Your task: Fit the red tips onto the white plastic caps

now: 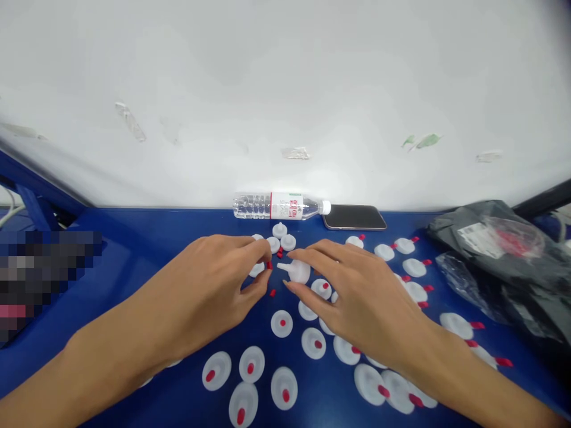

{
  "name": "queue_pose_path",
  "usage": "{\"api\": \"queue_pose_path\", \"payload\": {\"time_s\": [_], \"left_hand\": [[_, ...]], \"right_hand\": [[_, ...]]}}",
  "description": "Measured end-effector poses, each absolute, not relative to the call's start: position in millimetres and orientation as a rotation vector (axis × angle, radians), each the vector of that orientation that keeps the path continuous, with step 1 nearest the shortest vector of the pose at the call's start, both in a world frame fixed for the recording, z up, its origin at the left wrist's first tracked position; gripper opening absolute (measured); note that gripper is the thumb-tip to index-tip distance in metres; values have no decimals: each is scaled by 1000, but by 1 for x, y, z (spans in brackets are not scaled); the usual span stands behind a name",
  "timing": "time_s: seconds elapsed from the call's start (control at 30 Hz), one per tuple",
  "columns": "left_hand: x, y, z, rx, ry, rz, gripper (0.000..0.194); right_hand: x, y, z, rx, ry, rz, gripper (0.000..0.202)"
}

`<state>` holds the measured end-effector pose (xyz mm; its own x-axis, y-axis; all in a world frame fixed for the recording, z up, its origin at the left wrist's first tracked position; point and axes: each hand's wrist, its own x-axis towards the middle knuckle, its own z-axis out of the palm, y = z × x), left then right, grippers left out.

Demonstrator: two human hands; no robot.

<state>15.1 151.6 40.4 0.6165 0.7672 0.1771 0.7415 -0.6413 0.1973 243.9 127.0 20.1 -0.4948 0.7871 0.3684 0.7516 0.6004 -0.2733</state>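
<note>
Sitting within the right grip (363, 285): nozzled white bottle (300, 271).

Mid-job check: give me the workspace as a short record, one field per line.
Left hand: pinching a red cap
Right hand: holding an uncapped white nozzle bottle, tip toward the left hand
Loose red cap: on the blue table
Red-capped bottles: many, nearer and rightward
Back edge: water bottle on its side, smartphone

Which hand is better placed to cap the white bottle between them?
Probably the left hand: it pinches a red cap close to the nozzle, while the right hand is curled around the white bottle.
</note>
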Motion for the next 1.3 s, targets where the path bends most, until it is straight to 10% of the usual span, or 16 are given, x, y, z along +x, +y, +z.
{"api": "queue_pose_path", "payload": {"time_s": [1.3], "left_hand": [[20,161,56,1977,1207,549,7]], "right_hand": [[246,123,23,-1179,-2373,32,28]]}}
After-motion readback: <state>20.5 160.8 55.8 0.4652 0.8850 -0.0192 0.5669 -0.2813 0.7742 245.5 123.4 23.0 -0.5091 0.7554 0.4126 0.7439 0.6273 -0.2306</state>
